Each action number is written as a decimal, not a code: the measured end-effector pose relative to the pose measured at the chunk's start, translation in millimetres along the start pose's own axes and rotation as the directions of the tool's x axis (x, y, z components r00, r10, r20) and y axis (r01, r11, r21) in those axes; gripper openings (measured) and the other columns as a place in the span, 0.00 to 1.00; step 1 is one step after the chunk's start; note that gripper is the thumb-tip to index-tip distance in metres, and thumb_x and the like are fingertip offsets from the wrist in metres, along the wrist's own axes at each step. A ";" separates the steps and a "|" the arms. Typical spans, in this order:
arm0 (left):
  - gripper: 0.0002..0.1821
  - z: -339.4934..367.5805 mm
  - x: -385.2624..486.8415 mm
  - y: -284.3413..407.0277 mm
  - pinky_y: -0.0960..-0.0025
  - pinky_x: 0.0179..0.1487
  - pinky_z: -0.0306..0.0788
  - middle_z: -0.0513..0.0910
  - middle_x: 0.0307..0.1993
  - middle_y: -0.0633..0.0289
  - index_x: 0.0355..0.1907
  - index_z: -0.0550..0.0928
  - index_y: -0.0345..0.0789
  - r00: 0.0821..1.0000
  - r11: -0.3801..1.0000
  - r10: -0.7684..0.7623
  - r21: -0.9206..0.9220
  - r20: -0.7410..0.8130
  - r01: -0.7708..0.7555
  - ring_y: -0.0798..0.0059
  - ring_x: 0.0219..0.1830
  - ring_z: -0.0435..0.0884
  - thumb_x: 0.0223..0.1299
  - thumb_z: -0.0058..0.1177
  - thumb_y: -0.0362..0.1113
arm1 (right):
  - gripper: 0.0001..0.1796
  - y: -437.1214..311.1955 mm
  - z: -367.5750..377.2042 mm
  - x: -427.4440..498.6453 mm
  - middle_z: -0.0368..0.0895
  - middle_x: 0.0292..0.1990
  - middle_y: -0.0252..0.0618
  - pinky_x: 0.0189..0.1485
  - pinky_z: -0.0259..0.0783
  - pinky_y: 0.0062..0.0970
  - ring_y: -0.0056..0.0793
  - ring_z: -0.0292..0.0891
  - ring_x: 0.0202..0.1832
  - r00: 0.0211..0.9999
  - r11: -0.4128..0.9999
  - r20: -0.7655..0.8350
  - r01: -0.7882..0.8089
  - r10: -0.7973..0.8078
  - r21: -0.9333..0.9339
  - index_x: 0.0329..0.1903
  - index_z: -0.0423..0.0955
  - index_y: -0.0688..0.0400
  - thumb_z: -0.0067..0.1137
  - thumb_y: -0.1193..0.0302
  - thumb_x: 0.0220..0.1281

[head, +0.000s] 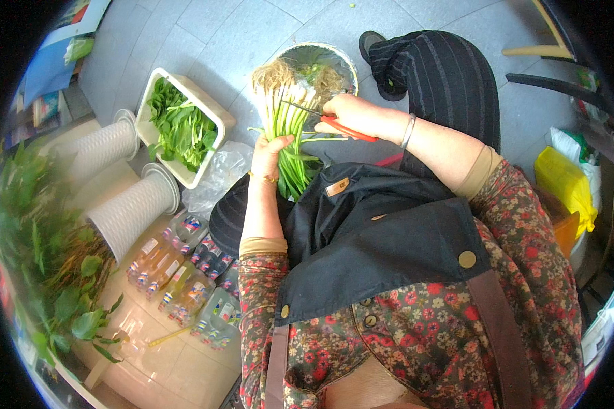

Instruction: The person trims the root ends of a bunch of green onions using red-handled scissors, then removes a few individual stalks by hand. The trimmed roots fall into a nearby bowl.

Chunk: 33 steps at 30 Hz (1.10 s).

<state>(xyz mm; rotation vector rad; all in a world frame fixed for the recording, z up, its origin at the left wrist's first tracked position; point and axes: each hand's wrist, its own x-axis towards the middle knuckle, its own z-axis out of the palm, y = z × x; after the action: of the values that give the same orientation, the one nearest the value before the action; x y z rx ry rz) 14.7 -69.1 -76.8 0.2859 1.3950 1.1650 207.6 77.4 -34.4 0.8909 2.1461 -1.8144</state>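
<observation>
A thick bunch of leafy green stalks [292, 130] is gripped in my left hand [272, 153]. Its pale stem ends and tangled, stringy roots [272, 75] point away from me, while the dark leaves hang down by my lap. My right hand [349, 113] holds red-handled scissors [349, 130], whose dark blades lie across the pale stems below the roots. How far the blades are parted is hard to make out. Beyond both hands stands a round basket [355, 76] with a pale rim, in which root clumps [328, 81] and green scraps lie.
Left of my hands, a cream plastic bin [220, 120] holds leafy greens [179, 128]. A clear plastic bag [220, 176] lies beside it. Bottle packs [179, 271], white ribbed pots [135, 207] and a plant [77, 301] stand further left. A yellow bag [563, 184] is at right.
</observation>
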 end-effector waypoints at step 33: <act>0.24 -2.9 1.1 11.1 0.76 0.47 0.67 0.80 0.39 0.63 0.47 0.76 0.31 1.000 0.999 0.003 0.052 -0.005 -0.003 0.78 0.39 0.76 0.39 0.57 0.22 | 0.18 -1.2 -6.8 -7.7 0.70 0.14 0.32 0.14 0.60 0.16 0.17 0.64 0.11 0.996 0.884 0.086 -0.074 0.039 0.461 0.32 0.74 0.61 0.54 0.56 0.58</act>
<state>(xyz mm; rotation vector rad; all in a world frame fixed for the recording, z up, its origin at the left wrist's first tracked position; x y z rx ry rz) 6.8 -64.4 -69.7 0.3218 1.4314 1.1339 214.6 81.3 -27.9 0.9450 1.6408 -2.3377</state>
